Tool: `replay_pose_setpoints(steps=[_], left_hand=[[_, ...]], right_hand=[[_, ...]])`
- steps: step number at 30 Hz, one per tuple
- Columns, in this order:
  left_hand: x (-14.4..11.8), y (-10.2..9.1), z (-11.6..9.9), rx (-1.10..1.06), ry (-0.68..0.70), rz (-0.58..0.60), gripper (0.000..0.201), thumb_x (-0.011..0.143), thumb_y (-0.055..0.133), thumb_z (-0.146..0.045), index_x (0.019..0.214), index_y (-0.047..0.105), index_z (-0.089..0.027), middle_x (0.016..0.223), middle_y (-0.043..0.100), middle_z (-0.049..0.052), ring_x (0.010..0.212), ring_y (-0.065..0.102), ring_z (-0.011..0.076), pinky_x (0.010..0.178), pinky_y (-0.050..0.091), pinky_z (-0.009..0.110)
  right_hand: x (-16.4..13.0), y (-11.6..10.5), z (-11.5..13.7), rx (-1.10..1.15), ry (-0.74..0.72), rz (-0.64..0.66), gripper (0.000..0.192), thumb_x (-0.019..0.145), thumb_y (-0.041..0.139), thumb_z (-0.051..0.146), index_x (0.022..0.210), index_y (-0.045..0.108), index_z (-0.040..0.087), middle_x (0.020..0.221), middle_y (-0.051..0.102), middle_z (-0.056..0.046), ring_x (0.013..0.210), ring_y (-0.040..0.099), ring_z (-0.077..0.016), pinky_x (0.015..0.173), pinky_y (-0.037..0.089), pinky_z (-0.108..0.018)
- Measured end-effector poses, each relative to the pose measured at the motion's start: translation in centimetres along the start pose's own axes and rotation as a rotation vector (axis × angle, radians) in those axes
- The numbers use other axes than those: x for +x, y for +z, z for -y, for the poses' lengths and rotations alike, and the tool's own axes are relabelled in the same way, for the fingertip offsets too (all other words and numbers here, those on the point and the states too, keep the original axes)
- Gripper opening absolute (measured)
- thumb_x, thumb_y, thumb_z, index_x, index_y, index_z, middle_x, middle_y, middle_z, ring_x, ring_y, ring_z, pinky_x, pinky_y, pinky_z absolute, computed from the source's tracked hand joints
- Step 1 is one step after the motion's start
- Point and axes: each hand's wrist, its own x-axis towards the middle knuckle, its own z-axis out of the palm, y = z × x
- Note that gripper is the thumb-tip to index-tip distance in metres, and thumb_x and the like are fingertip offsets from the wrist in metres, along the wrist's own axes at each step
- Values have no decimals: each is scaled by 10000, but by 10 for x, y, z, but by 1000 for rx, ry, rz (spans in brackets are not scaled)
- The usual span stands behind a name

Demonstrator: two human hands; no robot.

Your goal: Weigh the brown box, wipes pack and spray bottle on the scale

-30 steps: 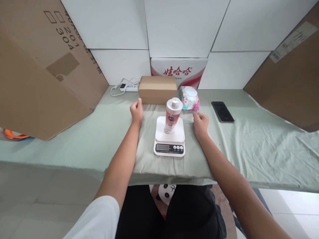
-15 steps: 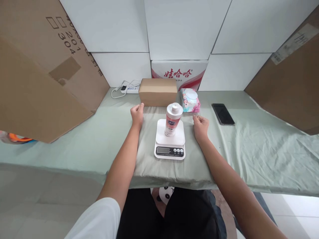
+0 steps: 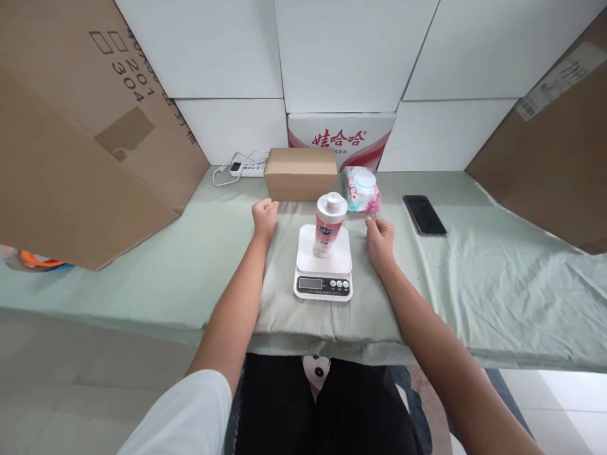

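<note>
White bottle (image 3: 329,225), contents hidden, stands on scale (image 3: 324,270); left hand (image 3: 265,217), right hand (image 3: 380,235) both fisted.

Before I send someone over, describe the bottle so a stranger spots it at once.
On the green-covered table, between the left hand and the right hand, sits a white scale. The bottle stands upright on it. Unlike the small brown box behind and the flat phone, it is tall, round and banded in pink.

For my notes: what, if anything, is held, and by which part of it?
Nothing visible is held: left hand and right hand are curled, not touching the pink-and-white cylindrical bottle.
</note>
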Motion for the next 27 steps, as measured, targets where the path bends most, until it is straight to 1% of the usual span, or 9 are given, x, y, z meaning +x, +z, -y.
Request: replay_pose_setpoints(steps=[3, 5, 7, 11, 14, 17, 20, 24, 27], left_hand=[[-1, 1, -2, 5, 0, 11, 518, 750, 642, -79, 581, 175, -225, 600, 134, -66, 579, 117, 91, 524, 117, 285], [-1, 2, -2, -1, 11, 19, 526, 748, 660, -93, 579, 179, -224, 595, 141, -66, 576, 122, 90, 523, 117, 286], [0, 1, -2, -3, 26, 29, 521, 756, 650, -99, 580, 176, -225, 598, 141, -64, 578, 123, 93, 528, 113, 288], [-1, 1, -2, 2, 49, 40, 489, 762, 589, -70, 589, 161, -233, 611, 134, -60, 580, 121, 98, 544, 114, 296], [-1, 1, -2, 10, 60, 44, 468, 753, 567, -64, 592, 163, -236, 610, 135, -60, 579, 122, 98, 550, 111, 300], [0, 1, -1, 15, 71, 31, 462, 734, 566, -76, 589, 157, -234, 604, 123, -60, 583, 117, 102, 550, 105, 298], [1, 1, -1, 15, 68, 25, 465, 721, 573, -92, 578, 152, -229, 596, 112, -59, 586, 111, 106, 545, 104, 292], [0, 2, -3, 21, 47, 13, 473, 718, 588, -91, 567, 160, -226, 596, 112, -58, 580, 107, 103, 540, 104, 295], [0, 4, -3, 13, 44, 14, 470, 707, 578, -90, 577, 148, -227, 601, 102, -56, 581, 97, 104, 538, 90, 301]], right_hand=[[-9, 2, 18, 12, -176, 211, 414, 935, 608, 637, 853, 665, 234, 788, 646, -23, 753, 526, -195, 732, 429, -338], [-14, 4, 30, -8, -270, 376, 456, 929, 620, 650, 1137, 720, 258, 1038, 742, -69, 881, 578, -232, 816, 469, -373], [-17, 8, 39, -45, -304, 508, 524, 894, 695, 602, 1294, 687, 265, 1161, 746, -87, 911, 584, -241, 815, 471, -377], [-20, 17, 43, -136, -296, 680, 471, 849, 774, 431, 1267, 699, 226, 1157, 744, -91, 904, 586, -235, 791, 467, -357], [-23, 22, 40, -159, -270, 702, 396, 839, 781, 400, 1178, 720, 205, 1068, 744, -72, 864, 570, -213, 775, 467, -342], [-22, 19, 34, -103, -231, 596, 373, 831, 793, 451, 1097, 718, 200, 913, 711, -32, 749, 530, -167, 706, 449, -310], [-6, 2, 27, -6, -195, 361, 417, 812, 802, 534, 1053, 693, 212, 888, 707, -30, 739, 579, -170, 700, 479, -311], [42, -34, 11, 73, -156, 10, 533, 732, 824, 576, 1071, 637, 209, 1016, 750, -97, 864, 702, -234, 788, 557, -370], [82, -54, -9, -27, -106, -183, 514, 681, 797, 510, 1034, 601, 191, 1028, 755, -140, 920, 731, -276, 874, 575, -438]])
